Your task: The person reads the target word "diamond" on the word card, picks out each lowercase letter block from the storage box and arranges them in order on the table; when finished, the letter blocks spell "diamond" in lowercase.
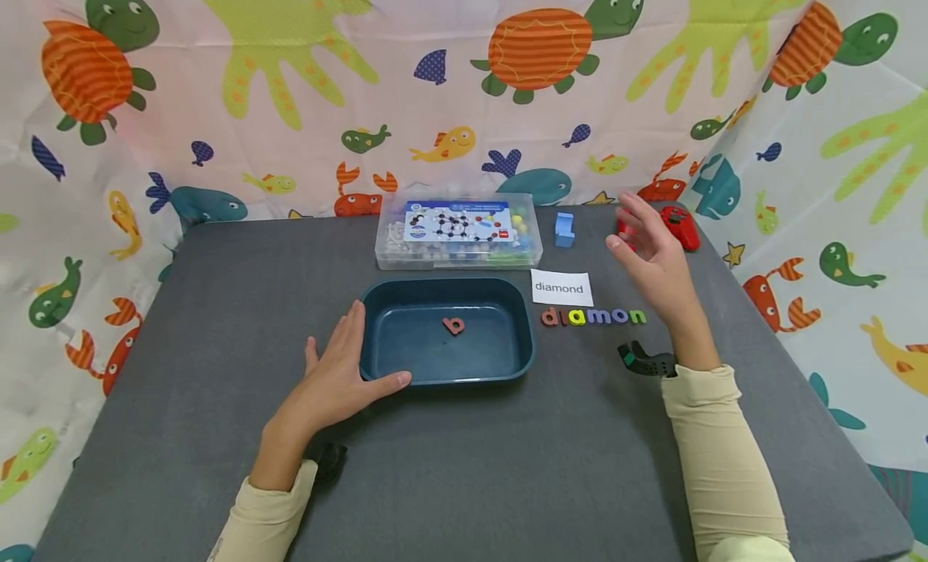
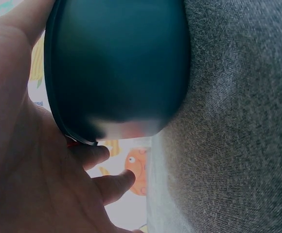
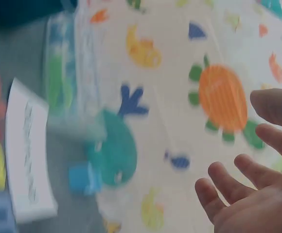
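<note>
My left hand (image 1: 337, 377) lies against the left end of a dark blue tray (image 1: 531, 336), its fingers nearly straight along the side and its thumb at the front rim. Inside the tray is one reddish-brown letter (image 1: 453, 326) with a round bowl and a stem. To the right, my right hand (image 1: 652, 264) is raised with fingers spread and nothing in its grasp. Below and left of it, colourful letters (image 1: 598, 316) form a row reading "diamon". Just above that row lies a white card (image 1: 561, 288) printed "diamond".
A clear plastic box (image 1: 460, 256) with a molecule-pattern label stands behind the tray. Right of it is a small light-blue block (image 1: 564, 229). A red object (image 1: 681, 226) sits at the back right, partly behind my right hand. A patterned curtain (image 1: 290, 167) borders the grey table (image 1: 507, 473).
</note>
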### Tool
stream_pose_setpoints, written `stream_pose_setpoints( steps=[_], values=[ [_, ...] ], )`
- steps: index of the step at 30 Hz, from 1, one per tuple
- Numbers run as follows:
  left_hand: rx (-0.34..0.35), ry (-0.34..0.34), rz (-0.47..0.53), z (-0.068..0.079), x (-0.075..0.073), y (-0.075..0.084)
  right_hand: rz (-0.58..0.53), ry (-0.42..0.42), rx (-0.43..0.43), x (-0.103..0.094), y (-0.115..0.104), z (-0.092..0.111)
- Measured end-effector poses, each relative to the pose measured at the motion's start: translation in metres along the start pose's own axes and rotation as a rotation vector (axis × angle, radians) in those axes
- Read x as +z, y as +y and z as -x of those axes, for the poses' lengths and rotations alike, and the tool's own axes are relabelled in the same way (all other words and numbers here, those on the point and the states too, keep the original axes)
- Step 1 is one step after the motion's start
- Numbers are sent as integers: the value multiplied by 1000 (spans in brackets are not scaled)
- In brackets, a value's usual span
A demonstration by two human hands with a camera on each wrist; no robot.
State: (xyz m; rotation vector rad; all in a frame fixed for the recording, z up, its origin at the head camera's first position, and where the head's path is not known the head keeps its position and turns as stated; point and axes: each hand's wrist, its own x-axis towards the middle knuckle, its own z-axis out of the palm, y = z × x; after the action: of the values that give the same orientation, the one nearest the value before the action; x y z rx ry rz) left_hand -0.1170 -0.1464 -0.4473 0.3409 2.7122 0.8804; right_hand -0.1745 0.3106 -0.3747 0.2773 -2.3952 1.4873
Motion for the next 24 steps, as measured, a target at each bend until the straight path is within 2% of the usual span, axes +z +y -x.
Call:
stream_pose_setpoints(
  steps=[3,7,14,18,24],
  values=[
    [1,5,-4,1,-1,-1,-83,-20,-88,24,-14,-8],
    [4,10,-7,1,1,-1,-162,-86,-178,55,-27,-16],
    [13,15,-3,-1,5,0,-161,-230,-268,105,-43,-21],
    [17,14,0,0,4,-2,-157,-366,-263,130,-45,-22],
    [25,15,-3,-1,2,-4,-118,-618,-238,156,-41,-23]
  ],
)
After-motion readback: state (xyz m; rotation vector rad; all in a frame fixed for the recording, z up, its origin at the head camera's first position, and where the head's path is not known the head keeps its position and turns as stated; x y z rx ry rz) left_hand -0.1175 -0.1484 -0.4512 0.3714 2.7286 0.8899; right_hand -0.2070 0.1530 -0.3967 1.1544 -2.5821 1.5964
